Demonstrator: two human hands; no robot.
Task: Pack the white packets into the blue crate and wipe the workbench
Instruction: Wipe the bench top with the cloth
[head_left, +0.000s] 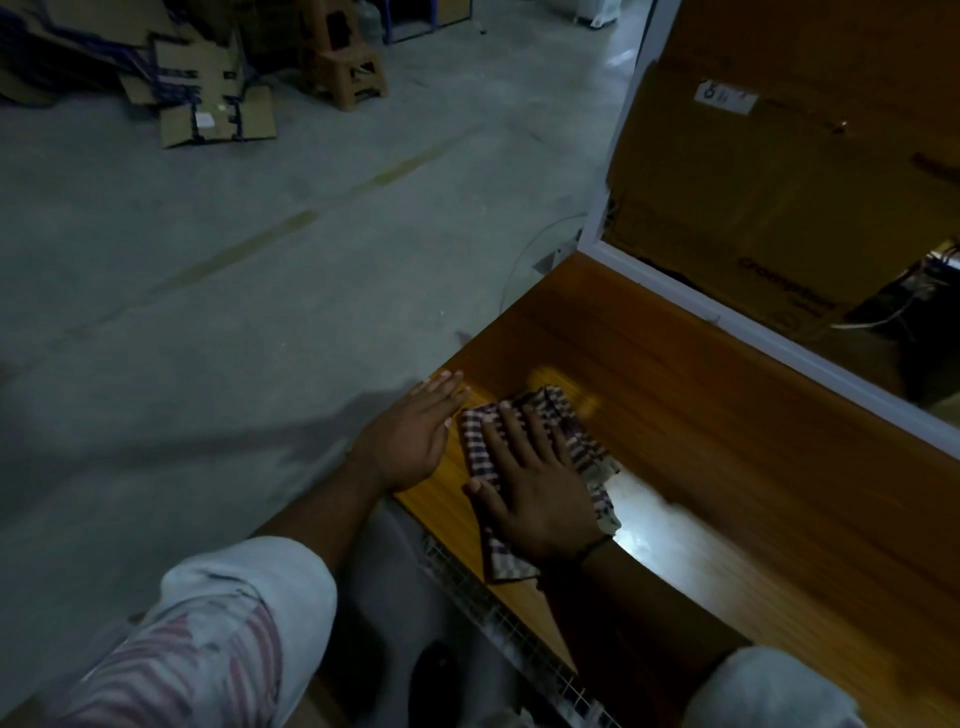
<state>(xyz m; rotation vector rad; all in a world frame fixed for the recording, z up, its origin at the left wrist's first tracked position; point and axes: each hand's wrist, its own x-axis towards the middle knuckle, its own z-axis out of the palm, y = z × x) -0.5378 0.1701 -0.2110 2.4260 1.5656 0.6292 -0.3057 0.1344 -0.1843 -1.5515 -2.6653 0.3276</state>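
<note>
Dim grey concrete floor fills the left of the view, with a heap of flattened cardboard and one brown plastic stool at the far side. At the right runs one wooden desk, its far edge bordered by a white frame, behind which stands one large cardboard box with a small white label. A bright patch of reflected light lies on the desk top near the person.

One checked cloth, purple and white, lies flat on the desk near its left end. Two hands are in view. The right hand is spread wide, palm down, pressing on the cloth with the fingers apart; it grips nothing. The left hand lies flat and released at the desk's left edge, fingers together, just beside the cloth, its fingertips on the wood. Both forearms come out of rolled pale sleeves. No white packets or blue crate show in this view.
</note>
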